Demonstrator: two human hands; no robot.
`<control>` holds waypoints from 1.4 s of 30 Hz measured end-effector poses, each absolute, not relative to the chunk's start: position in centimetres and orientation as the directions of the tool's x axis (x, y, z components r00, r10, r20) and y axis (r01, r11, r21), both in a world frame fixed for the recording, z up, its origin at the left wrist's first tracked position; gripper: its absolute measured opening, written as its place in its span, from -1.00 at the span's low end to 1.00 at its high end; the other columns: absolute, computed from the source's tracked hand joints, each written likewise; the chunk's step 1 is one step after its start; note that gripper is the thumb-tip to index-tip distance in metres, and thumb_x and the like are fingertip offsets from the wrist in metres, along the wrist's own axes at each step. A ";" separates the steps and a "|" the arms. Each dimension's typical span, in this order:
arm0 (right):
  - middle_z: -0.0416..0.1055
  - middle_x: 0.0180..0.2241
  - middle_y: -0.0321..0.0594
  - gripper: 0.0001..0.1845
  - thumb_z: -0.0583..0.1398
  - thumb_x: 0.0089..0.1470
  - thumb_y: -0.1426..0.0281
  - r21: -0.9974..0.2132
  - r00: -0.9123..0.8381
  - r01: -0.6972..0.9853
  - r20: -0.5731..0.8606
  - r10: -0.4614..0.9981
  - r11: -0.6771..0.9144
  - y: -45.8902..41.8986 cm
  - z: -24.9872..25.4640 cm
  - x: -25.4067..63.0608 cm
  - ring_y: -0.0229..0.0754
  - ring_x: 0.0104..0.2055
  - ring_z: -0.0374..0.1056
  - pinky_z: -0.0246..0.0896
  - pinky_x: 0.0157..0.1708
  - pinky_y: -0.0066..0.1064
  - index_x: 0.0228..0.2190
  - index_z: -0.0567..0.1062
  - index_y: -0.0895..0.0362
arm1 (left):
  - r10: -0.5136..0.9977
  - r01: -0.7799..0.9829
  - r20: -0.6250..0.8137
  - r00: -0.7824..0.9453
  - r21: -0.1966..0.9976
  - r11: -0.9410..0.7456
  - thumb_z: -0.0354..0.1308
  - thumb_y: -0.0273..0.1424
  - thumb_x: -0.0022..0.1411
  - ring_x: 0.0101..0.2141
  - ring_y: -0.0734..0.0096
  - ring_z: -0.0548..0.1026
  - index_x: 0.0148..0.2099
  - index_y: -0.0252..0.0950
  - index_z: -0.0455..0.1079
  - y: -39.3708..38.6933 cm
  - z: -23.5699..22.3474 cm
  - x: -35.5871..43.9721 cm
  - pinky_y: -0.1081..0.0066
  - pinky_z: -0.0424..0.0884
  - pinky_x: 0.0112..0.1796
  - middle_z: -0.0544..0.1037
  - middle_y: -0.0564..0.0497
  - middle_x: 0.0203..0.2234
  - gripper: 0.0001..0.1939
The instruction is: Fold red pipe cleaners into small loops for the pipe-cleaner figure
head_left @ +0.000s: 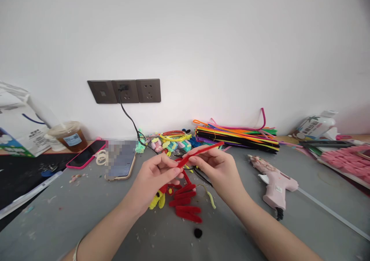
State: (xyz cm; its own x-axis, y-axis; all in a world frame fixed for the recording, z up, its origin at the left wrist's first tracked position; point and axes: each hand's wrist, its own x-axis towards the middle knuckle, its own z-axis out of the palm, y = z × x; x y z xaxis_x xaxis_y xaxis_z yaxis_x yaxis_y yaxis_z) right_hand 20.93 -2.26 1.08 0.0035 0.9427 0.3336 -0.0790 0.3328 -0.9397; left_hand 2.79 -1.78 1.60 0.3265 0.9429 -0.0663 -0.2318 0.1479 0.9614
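A red pipe cleaner (206,149) runs between my two hands, above the middle of the grey table mat. My left hand (157,176) pinches its lower left end between thumb and fingertips. Farther along, my right hand (216,166) grips the same strip, and its free end points up to the right. Below them lie bent red pipe-cleaner loops (186,203), partly hidden by my hands. Yellow fuzzy pieces (157,200) rest by my left hand, and a pale yellow-green piece (211,200) lies under my right. Closer to me is a small black pompom (198,233).
A pink hot glue gun (274,186) with a long glue stick lies at right. Behind it is a bundle of colored pipe cleaners (237,135). Two phones (121,160) (86,154) and a drink cup (69,135) stand left. A black cord (130,116) hangs from the wall socket.
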 end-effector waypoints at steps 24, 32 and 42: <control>0.46 -0.54 -0.28 -0.69 0.35 0.11 0.20 -0.978 -0.525 -0.206 0.104 0.845 -0.008 -2.5 2.1 21.8 -0.29 -0.48 0.36 0.20 -0.44 -0.46 -0.45 0.49 0.19 | 0.779 -0.167 -0.200 0.594 0.917 0.363 0.39 -0.21 0.13 -0.55 0.59 0.42 -0.36 -0.33 0.57 -2.7 1.6 2.9 0.61 0.33 -0.54 0.60 -0.03 -0.47 -0.74; 0.41 -0.50 -0.31 -0.65 0.35 0.09 0.14 -0.975 -0.434 -0.215 0.149 0.889 0.058 -2.6 1.8 21.1 -0.32 -0.48 0.26 0.14 -0.46 -0.49 -0.46 0.48 0.17 | 0.762 -0.265 -0.240 0.601 0.840 0.474 0.45 -0.29 0.07 -0.62 0.67 0.36 -0.37 -0.32 0.55 -2.6 1.6 3.0 0.68 0.41 -0.59 0.50 0.10 -0.55 -0.79; 0.43 -0.47 -0.32 -0.73 0.34 0.12 0.22 -0.958 -0.419 -0.275 0.194 0.887 0.080 -2.8 2.0 20.7 -0.31 -0.44 0.34 0.25 -0.40 -0.48 -0.42 0.47 0.15 | 0.755 -0.291 -0.240 0.610 0.819 0.495 0.43 -0.31 0.10 -0.59 0.65 0.42 -0.33 -0.34 0.45 -2.6 1.5 3.0 0.64 0.50 -0.54 0.51 0.10 -0.53 -0.75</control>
